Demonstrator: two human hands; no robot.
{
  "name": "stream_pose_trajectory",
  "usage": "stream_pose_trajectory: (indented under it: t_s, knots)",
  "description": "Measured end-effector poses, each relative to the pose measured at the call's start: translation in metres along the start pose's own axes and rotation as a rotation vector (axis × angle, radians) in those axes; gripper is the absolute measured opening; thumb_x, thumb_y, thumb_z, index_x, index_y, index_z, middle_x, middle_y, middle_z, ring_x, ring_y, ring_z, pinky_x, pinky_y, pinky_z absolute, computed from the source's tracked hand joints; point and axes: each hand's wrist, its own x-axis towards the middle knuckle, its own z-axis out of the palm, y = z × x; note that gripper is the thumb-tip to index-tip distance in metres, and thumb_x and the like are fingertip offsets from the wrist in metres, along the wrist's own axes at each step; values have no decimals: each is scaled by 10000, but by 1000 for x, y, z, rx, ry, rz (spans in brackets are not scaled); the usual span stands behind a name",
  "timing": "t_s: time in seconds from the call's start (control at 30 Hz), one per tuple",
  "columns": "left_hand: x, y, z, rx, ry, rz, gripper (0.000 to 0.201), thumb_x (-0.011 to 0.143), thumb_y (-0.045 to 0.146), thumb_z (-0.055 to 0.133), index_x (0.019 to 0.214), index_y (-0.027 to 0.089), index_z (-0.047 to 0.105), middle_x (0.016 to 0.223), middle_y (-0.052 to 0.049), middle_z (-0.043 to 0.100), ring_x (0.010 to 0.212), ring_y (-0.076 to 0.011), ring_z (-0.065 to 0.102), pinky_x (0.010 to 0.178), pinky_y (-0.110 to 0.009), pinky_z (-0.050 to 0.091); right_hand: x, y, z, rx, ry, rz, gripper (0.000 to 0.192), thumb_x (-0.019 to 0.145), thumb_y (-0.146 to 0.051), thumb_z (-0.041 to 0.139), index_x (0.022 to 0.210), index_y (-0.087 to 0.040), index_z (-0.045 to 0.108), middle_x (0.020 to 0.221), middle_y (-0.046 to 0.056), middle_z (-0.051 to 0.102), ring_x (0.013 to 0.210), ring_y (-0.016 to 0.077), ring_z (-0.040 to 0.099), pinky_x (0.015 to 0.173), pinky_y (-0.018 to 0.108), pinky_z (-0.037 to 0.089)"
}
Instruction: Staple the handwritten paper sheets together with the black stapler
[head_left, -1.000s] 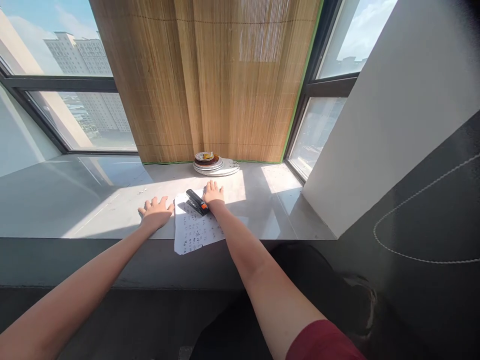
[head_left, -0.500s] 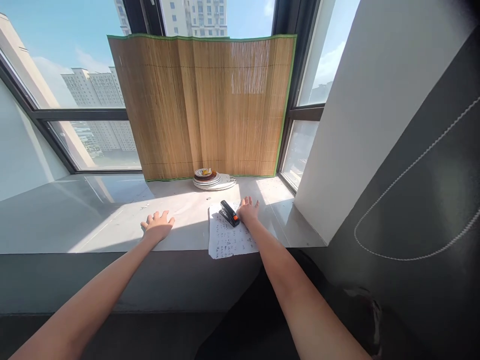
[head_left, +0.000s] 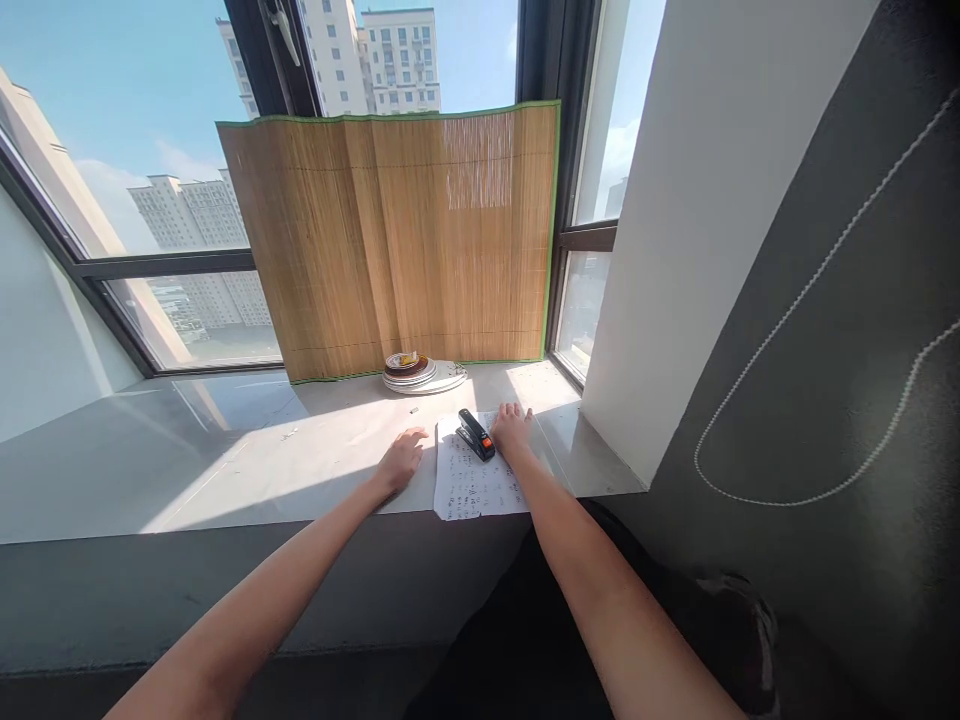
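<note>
Black stapler (head_left: pixel 477 435) on paper (head_left: pixel 475 480), between hands.

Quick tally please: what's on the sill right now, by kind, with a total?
Sheet of paper: 1
Black stapler: 1
Stack of plates: 1 (plates too small to count singly)
Bamboo mat, propped against the window: 1
Hands resting there: 2, left hand and right hand
Total: 6

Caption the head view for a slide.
Both hands flat on a sunlit windowsill, right hand on paper beside a stapler.
</note>
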Motion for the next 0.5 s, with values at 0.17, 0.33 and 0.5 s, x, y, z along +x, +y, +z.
stream_pose_trajectory:
  t_s: [0.17, 0.33, 0.5]
  knots:
    - [24, 19, 27, 70, -156, 47, 506, 1037, 366, 606, 1524, 260, 687, 1646, -134, 612, 1562, -366, 525, 1319, -554, 387, -7, 0, -13, 205, 143, -10, 379, 1092, -225, 402, 1262, -188, 738, 1285, 200, 749, 1308, 330, 643, 1173, 461, 454]
    - [24, 16, 27, 89, -140, 27, 494, 1034, 387, 605, 1511, 286, 691, 1631, -114, 633, 1548, -350, 541, 1304, -522, 403, -16, 5, -24, 442, 8, -82, 347, 1104, -464, 526, 923, -228, 706, 993, 89, 754, 991, 254, 702, 800, 323, 513]
    - [23, 20, 26, 125, -138, 9, 495, 1048, 399, 577, 1507, 242, 674, 1631, -150, 624, 1534, -374, 548, 1297, -555, 395, -26, 8, -24, 473, -143, -297, 397, 897, -589, 825, 1011, -229, 702, 992, 44, 740, 938, 234, 699, 727, 286, 469]
